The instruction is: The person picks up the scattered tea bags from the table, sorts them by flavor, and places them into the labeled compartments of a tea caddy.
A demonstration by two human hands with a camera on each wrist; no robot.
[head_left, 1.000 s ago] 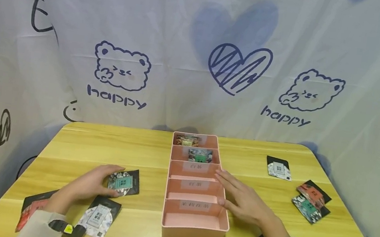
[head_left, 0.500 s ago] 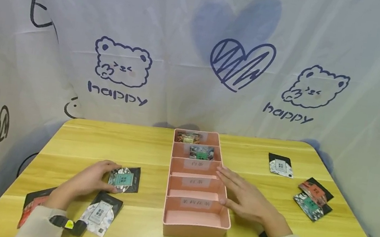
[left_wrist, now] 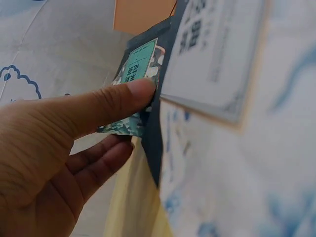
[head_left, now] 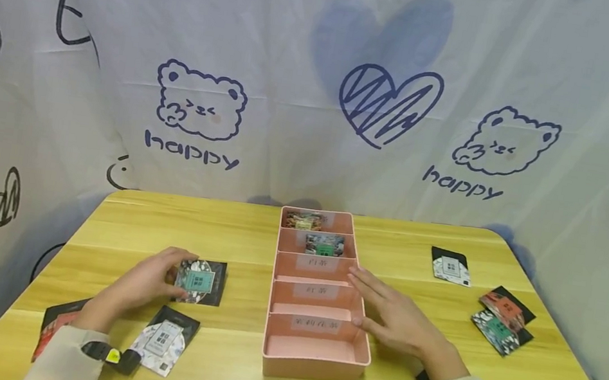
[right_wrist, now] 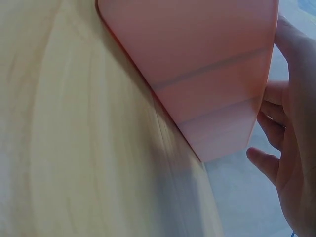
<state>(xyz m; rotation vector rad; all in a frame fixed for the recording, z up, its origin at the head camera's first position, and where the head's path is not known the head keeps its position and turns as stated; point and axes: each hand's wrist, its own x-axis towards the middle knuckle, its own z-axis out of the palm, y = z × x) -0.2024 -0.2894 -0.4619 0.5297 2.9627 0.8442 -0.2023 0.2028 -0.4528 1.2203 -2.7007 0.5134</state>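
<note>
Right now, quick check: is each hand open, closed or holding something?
Left hand: holding a green-labelled packet, pinched between thumb and fingers.
Right hand: open, touching the side rim of the pink divided box.

1 pink box (head_left: pixel 313 370) on the bench (head_left: pixel 221 366), 5 compartments (head_left: pixel 317 351), 2 packets (head_left: pixel 324 245) showing inside. Toward the bench's left edge, 3 packets: 1 red-labelled (head_left: pixel 62 318), 1 white-labelled (head_left: pixel 164 340), 1 green-labelled (head_left: pixel 202 283). Toward its right edge, 3 more: 1 red-labelled (head_left: pixel 507 307), 1 white-labelled (head_left: pixel 450 267), 1 green-labelled (head_left: pixel 498 333).
</note>
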